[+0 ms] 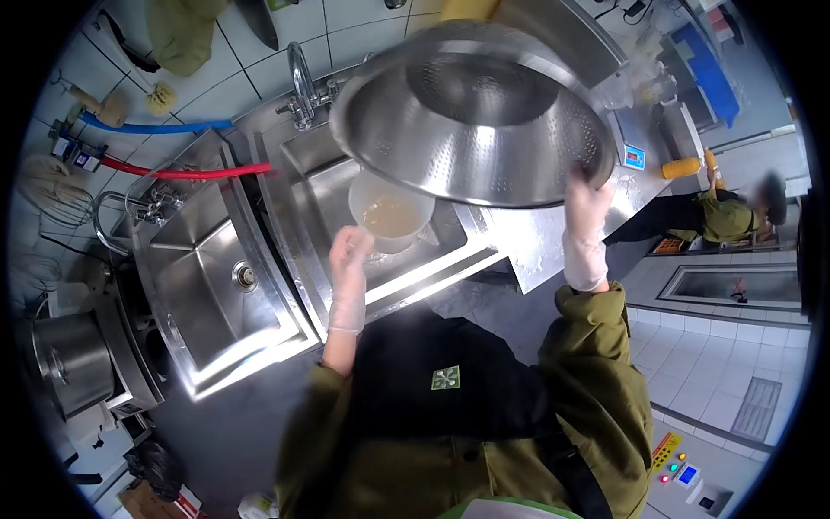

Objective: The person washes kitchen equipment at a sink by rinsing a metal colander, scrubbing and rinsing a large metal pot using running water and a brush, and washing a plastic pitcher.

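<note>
My right hand (pixel 590 227), in a clear glove, grips the near right rim of a large stainless steel colander (pixel 432 160). The colander is raised and tilted above the sink, and its perforated inside shows. A translucent white tub (pixel 393 238) sits in the right sink basin, partly under the colander, with cloudy liquid in it. Close to the tub's near left side is my gloved left hand (pixel 348 259). Its fingers are curled; I cannot tell whether they touch the tub or hold anything.
Behind the sink stands a tap (pixel 303 86). A second basin (pixel 207 259) lies to the left, with a red hose (pixel 186 170) over its back edge. A steel pot (pixel 73 363) stands far left. On the right are a scale (pixel 634 156) and another person (pixel 722 216).
</note>
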Motion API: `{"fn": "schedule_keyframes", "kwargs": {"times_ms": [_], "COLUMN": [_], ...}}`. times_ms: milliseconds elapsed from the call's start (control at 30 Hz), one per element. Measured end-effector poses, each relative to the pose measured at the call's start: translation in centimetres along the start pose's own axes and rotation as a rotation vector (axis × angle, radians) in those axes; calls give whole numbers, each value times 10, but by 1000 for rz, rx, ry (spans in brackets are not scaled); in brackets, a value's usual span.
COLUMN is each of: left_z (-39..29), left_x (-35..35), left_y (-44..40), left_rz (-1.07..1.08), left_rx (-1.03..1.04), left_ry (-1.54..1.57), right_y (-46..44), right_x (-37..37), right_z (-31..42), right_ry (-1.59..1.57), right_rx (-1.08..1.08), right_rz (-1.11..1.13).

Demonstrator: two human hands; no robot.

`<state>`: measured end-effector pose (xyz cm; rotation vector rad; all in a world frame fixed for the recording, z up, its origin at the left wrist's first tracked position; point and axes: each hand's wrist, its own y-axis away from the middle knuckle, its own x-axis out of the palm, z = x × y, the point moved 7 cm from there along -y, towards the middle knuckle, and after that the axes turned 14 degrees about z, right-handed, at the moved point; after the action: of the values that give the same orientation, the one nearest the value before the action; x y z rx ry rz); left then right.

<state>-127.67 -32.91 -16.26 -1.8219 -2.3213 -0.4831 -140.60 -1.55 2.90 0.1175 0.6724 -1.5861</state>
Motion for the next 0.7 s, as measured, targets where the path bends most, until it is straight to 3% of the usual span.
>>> {"fn": "schedule_keyframes", "kwargs": {"times_ms": [133,167,200,233,300,333,367,433,567,700], "left_z": [17,14,10,4,-7,-2,4,-4,-8,-33], "left_x": [-22,-19,-16,-14,-10,-8,-6,2,-9,0], "left_y": [-3,2,5,5,5,-1,-15,-17,-15,-38], "left_rz": [-20,2,24,28,48,83,115,92,10,118], "left_rx": [-15,-19,-27,-23,-23,-39,-53,-38,-66,-79], "left_ry": [104,63,24,-17,-109,-149,-187,-204,117,-38], "right_y": [22,30,41,51,81,98,113,135,156,163], "right_x": [-36,-45,-50,-63,-75,-65,-66,-78,-87,-89], "right_z": [-82,-91,-101,-122,-165,-151,-160,-184,-186,-195], "right_ry": [-248,-281,-307,-172,-375,-707,-767,-738,-670,-587], "right_rx": [430,430,592,587,696,804,857,872,960,959], "right_rz": [-100,-135,-68,55,-4,-195,-225,-266,-354,-206]}}
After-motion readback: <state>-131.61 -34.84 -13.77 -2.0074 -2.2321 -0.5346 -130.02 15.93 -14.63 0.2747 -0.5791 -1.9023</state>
